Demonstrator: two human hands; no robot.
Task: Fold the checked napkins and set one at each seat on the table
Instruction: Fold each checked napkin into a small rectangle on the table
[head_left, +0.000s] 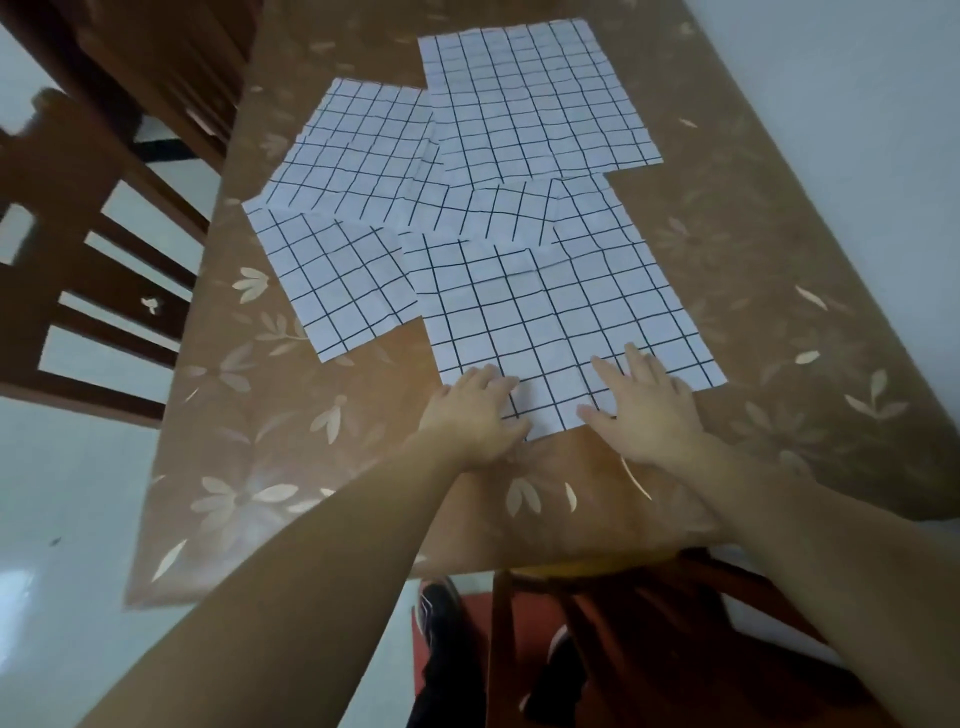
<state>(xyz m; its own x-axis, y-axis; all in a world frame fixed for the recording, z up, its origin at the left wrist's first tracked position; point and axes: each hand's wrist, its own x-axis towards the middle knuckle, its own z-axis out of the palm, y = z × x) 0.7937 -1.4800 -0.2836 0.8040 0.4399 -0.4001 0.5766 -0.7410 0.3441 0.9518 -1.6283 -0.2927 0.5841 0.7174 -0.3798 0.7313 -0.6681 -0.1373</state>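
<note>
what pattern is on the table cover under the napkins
Brown table cover with pale leaf and flower prints, clearest in the head view.

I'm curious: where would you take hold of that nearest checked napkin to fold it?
Take it by the near edge, fingers pinching close to each corner, coming from the person's own side. The nearest napkin lies flat, and that edge sits free on the table cover, right where the left hand and right hand rest. Its far end meets the other napkins.

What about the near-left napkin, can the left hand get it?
Probably yes. The left hand rests on the near napkin; only bare table lies between it and the near-left napkin.
</note>
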